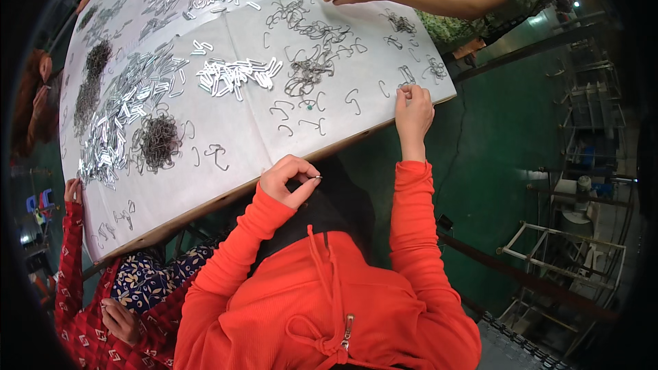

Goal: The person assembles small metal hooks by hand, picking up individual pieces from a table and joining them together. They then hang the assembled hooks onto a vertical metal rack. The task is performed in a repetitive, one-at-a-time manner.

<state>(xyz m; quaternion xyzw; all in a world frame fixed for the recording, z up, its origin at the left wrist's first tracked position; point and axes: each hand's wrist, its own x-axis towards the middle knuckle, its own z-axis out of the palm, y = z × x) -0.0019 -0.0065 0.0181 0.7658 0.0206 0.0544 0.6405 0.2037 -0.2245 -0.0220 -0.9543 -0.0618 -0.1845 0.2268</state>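
1. Fingers of the left hand (279, 179), lower centre, are pinched on a small metal piece (318, 177).
2. Right hand (415, 113), right of centre: fingers are narrowed beside a wire piece (407, 75); grip cannot be told.
3. Wire hooks (312, 72) are scattered on the counter (377, 44), upper centre; picking seems under way, one piece needing separation.
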